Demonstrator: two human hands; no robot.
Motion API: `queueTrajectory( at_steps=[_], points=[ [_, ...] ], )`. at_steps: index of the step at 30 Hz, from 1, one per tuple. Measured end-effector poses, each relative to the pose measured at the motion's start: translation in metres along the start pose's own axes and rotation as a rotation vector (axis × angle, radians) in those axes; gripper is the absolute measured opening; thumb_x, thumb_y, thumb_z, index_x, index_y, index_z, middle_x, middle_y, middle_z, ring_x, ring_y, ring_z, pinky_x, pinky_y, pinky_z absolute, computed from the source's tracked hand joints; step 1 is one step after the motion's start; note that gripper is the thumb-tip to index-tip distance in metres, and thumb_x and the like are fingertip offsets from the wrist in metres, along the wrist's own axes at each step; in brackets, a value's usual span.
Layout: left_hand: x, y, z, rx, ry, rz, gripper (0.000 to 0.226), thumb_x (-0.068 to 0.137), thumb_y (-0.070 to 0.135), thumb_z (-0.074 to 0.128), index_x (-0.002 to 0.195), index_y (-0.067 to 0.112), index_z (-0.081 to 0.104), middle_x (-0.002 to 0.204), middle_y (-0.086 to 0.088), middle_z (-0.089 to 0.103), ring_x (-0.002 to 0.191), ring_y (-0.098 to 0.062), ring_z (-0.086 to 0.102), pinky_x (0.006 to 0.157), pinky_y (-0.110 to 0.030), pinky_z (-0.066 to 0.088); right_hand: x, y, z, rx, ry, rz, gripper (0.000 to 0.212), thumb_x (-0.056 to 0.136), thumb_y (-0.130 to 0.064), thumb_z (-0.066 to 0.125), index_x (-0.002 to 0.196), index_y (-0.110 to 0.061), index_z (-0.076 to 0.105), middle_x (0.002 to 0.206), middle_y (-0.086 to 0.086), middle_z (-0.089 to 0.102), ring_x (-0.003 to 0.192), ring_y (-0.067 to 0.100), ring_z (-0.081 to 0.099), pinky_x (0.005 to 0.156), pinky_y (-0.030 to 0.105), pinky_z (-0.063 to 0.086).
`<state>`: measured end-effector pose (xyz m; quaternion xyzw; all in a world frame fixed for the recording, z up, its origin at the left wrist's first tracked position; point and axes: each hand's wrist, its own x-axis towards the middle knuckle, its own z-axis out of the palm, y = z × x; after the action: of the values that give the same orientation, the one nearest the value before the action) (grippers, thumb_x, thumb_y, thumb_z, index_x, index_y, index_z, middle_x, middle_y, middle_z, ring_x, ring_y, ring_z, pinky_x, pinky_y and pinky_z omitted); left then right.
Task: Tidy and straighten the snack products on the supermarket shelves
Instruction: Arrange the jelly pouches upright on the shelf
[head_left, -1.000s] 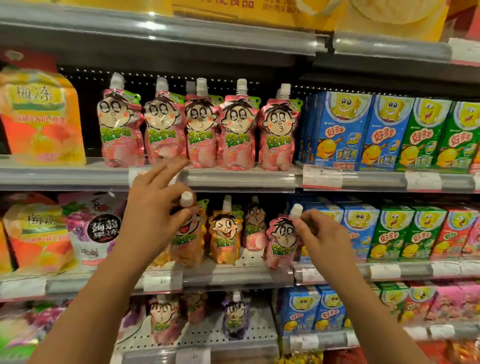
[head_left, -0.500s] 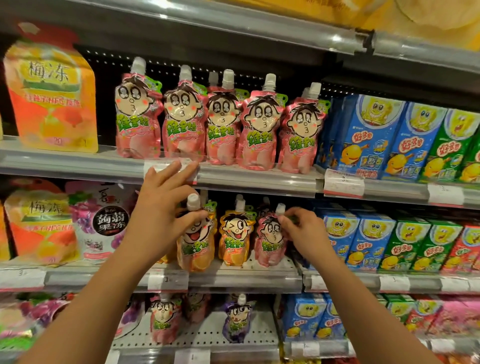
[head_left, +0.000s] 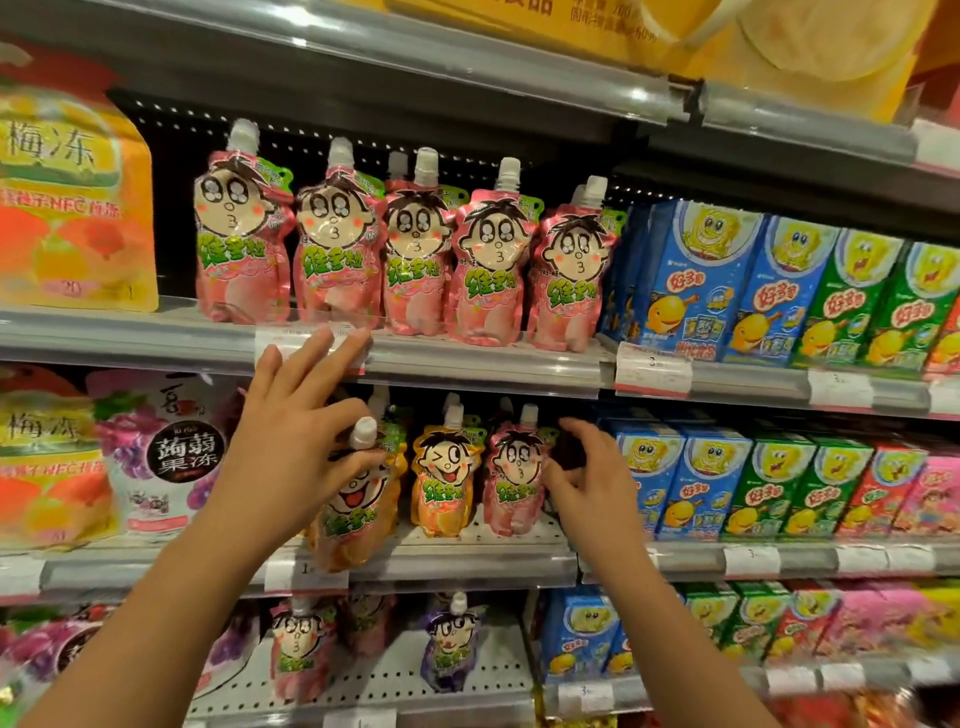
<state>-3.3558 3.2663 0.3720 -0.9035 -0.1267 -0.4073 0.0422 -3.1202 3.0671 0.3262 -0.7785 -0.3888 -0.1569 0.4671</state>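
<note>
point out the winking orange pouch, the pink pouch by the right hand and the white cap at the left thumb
winking orange pouch (head_left: 443, 480): head view, on its printed face
pink pouch (head_left: 514, 483): head view, front panel
white cap (head_left: 363, 432): head view, side of the cap

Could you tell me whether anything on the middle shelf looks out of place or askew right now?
Yes. A pink pouch stands among the orange pouches on the middle shelf, though its kind fills the shelf above. The orange pouch in the left hand hangs tilted over the shelf edge. The right hand is beside the pink pouch; I cannot tell if it touches.
</note>
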Motion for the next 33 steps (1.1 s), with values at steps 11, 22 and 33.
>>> queueTrajectory(
  at_steps=[11,22,33],
  points=[
    [-0.028,0.049,0.013,-0.177,0.004,-0.123,0.023,0.083,0.045,0.076,0.085,0.024,0.070,0.160,-0.007,0.039,0.149,-0.036,0.028,0.115,-0.064,0.028,-0.074,-0.041,-0.013,0.289,-0.210,-0.118,0.034,0.093,-0.026,0.072,0.122,-0.038,0.059,0.118,-0.014,0.059,0.074,0.016,0.064,0.069,0.030,0.056],
    [-0.085,0.097,0.048,-0.538,-0.224,-0.285,0.022,0.096,0.040,0.064,0.114,0.027,0.063,0.157,0.018,0.037,0.149,-0.014,0.026,0.121,-0.044,0.027,-0.103,-0.039,-0.001,0.408,-0.599,0.020,0.007,0.093,-0.020,0.071,0.092,-0.027,0.070,0.067,-0.010,0.062,0.055,0.016,0.051,0.053,0.034,0.046],
    [-0.192,0.057,0.079,-0.321,-0.549,-0.394,0.055,0.089,0.060,0.063,0.137,0.034,0.051,0.155,0.014,0.041,0.142,-0.013,0.036,0.116,-0.036,0.036,-0.160,0.005,0.054,-0.087,-0.756,-0.015,0.020,0.091,-0.028,0.070,0.082,-0.040,0.057,0.070,-0.020,0.061,0.067,-0.002,0.059,0.056,0.014,0.039]
  ],
)
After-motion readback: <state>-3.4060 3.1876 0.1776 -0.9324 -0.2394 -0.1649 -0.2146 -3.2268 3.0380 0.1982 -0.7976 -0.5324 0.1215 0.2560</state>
